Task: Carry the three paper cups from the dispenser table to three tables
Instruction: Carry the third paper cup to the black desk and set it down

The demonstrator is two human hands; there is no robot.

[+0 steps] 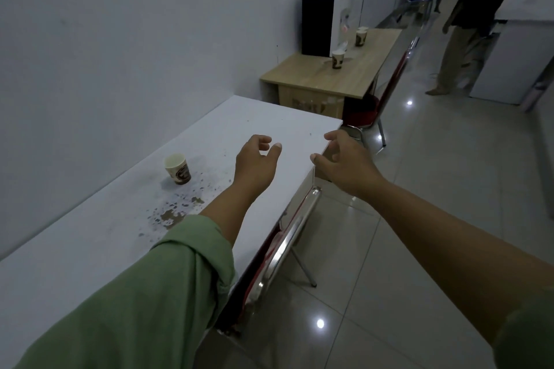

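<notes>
One paper cup (177,168) with a brown print stands upright on the white table (90,249) beside me, to the left of my left hand (256,163). That hand hovers over the table, fingers apart, holding nothing. My right hand (344,160) is stretched out past the table's right edge, also open and empty. Farther ahead, the wooden dispenser table (317,78) carries the white and black water dispenser (322,21). One cup (337,59) stands in front of it, and two more cups (361,36) stand close together behind that one.
Brown spill stains (174,213) mark the white table near my left sleeve. Red chairs with chrome frames (287,243) are tucked along the tables' right side. A person (470,24) stands on the tiled floor at the upper right, beside a white cabinet (515,60).
</notes>
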